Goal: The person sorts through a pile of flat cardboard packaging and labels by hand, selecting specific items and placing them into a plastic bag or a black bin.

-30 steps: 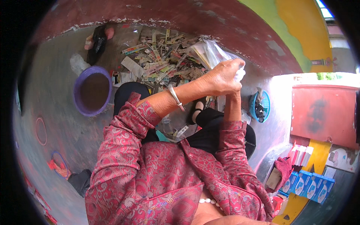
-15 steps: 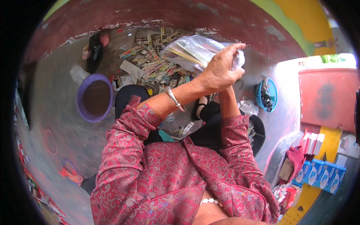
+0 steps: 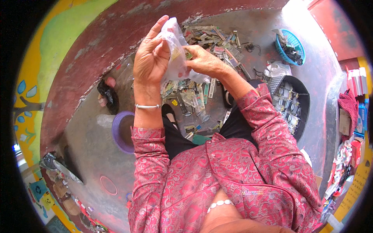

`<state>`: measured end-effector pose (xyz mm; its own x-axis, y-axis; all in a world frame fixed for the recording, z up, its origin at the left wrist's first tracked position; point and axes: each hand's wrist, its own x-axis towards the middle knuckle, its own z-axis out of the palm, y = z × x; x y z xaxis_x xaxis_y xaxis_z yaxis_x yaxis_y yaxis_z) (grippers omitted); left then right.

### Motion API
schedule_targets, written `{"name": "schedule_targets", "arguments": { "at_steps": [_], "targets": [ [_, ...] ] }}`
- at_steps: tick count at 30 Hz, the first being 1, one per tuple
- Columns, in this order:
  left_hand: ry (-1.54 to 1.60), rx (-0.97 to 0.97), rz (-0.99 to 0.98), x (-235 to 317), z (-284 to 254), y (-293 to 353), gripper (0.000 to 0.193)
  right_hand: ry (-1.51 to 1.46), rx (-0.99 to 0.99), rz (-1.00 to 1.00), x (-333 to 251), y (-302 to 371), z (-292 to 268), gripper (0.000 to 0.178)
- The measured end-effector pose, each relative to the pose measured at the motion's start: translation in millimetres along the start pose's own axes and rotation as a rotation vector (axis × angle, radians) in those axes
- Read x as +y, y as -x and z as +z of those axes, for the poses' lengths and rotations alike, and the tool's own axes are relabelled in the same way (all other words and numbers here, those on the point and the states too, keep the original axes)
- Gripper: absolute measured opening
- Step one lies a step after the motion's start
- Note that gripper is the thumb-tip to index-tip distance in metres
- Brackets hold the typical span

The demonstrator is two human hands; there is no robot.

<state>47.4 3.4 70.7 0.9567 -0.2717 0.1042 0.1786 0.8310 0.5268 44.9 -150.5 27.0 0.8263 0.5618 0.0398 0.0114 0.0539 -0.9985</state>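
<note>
A thin, translucent plastic bag (image 3: pixel 175 64) hangs upright between my two hands, above a floor heap of flat packaging strips (image 3: pixel 194 97). My left hand (image 3: pixel 150 58) is at the bag's left side, index finger stretched upward and the other fingers curled against the plastic. From the right, my right hand (image 3: pixel 204 61) grips the bag's other side, its fingertips partly hidden by the film. Something yellowish-green shows near those fingertips, too blurred to name. A pale bangle circles my left wrist.
A purple basin (image 3: pixel 116 134) stands left of my legs, near a black plastic bag (image 3: pixel 110 97). To the right are a black tub (image 3: pixel 305 116) with small packs inside and a blue basket (image 3: pixel 302 47) of dark items. A maroon wall (image 3: pixel 85 58) curves behind the heap.
My view has turned, so the surroundings sit differently. My hands, earlier crossed at the bag with strips showing in it, are now apart on either side of it, and the bag stands upright.
</note>
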Motion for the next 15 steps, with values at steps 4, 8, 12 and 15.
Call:
{"name": "schedule_targets", "arguments": {
  "at_steps": [4,8,12,15],
  "targets": [
    [0.140,-0.049,-0.049,-10.6,-10.1,-4.3,0.049,0.022,-0.049,0.028,-3.1,1.9,-1.6,0.035],
    [0.269,-0.120,-0.137,-24.6,-4.9,-3.0,0.053,-0.048,-0.017,-0.080,11.7,-3.1,-1.3,0.030],
    [0.005,-0.172,-0.107,-2.6,-1.8,1.2,0.063,0.369,0.119,-0.200,10.4,-10.5,2.3,0.039],
    [-0.366,-0.035,0.040,22.3,-8.3,9.0,0.053,0.779,0.337,-0.391,9.5,-5.4,-1.0,0.025]
  ]
}}
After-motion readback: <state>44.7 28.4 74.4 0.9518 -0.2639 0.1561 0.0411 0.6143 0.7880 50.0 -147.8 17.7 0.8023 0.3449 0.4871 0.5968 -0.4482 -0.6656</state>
